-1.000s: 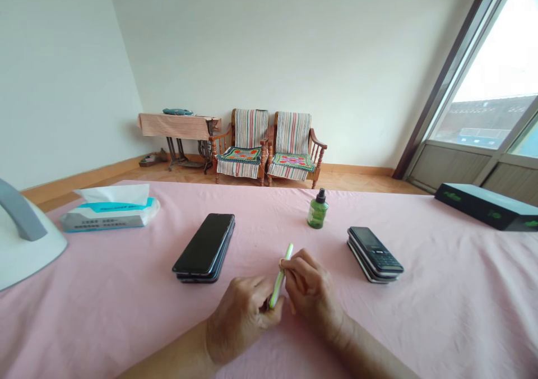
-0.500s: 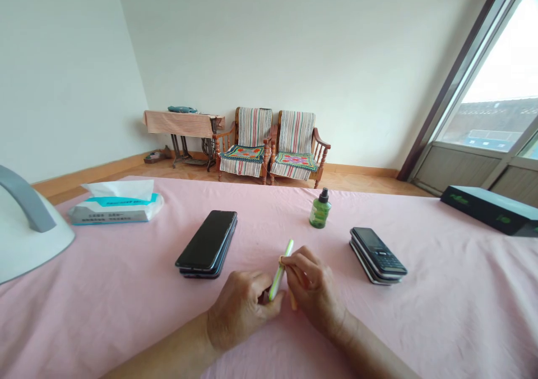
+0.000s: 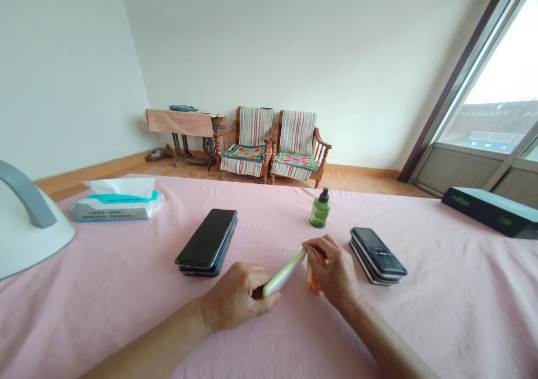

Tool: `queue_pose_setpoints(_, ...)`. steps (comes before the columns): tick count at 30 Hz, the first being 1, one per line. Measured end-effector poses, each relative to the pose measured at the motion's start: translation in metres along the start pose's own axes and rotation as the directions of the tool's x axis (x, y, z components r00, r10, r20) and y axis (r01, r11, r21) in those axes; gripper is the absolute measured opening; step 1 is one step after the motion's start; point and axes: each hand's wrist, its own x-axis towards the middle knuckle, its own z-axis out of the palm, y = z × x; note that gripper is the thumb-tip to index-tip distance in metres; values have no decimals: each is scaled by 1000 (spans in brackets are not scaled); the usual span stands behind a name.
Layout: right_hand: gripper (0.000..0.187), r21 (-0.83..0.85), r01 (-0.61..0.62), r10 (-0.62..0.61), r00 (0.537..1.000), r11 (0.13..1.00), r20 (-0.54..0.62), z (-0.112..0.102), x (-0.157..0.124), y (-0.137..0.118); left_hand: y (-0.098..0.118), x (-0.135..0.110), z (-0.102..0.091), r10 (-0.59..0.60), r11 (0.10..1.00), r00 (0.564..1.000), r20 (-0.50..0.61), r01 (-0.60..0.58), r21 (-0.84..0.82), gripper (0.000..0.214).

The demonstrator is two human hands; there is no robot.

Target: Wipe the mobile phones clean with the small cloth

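My left hand [image 3: 239,296] is closed around the near end of a thin white phone with a lime-green edge [image 3: 286,273], which is tilted and seen nearly edge-on. At its far end, my right hand [image 3: 334,267] pinches a yellow-orange cloth [image 3: 313,281] against the edge. Part of the cloth hangs below the fingers. To the left lies a stack of black smartphones [image 3: 208,239]. On the right, a keypad phone [image 3: 378,253] tops another small stack. A green spray bottle [image 3: 320,209] stands upright beyond my right hand.
A pink cloth [image 3: 126,289] covers the table. At the left are a tissue pack [image 3: 117,202] and a white appliance with a grey handle [image 3: 29,227]. A black box [image 3: 490,211] sits at the far right. Two wooden chairs [image 3: 297,143] stand beyond the table.
My right hand has moved right and slightly away, with the cloth, to the phone's far end. The phone has turned clockwise, its far end now pointing more to the right.
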Motion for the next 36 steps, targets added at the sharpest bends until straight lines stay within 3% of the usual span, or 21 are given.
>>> queue_pose_setpoints(5, 15, -28, 3, -2, 999, 1000, 44, -6, -1, 2, -8, -2, -8, -48, 998, 999, -15, 48, -34, 17)
queue_pose_setpoints(11, 18, -32, 100, -96, 990, 995, 100, -10, -3, -3, -6, -2, -7, -93, 985, 996, 1, 92, -144, 13)
queue_pose_setpoints(19, 20, 55, 167, -176, 957, 984, 231, 7, -18, -29, -9, -1, -1, -115, 982, 993, -21, 111, -154, 24)
queue_pose_setpoints(27, 17, -65, 110, -97, 978, 992, 182, 0, -13, -24, -10, 0, -2, -126, 978, 992, 26, 129, -163, 17)
queue_pose_setpoints(32, 18, -9, 118, -113, 968, 993, 224, 5, -14, -28, -9, 1, -1, -129, 979, 991, 18, 130, -155, 21)
queue_pose_setpoints(36, 18, -64, 56, -43, 983, 996, 178, 0, -9, -24, -8, 0, 0, -123, 980, 992, 19, 124, -155, 16)
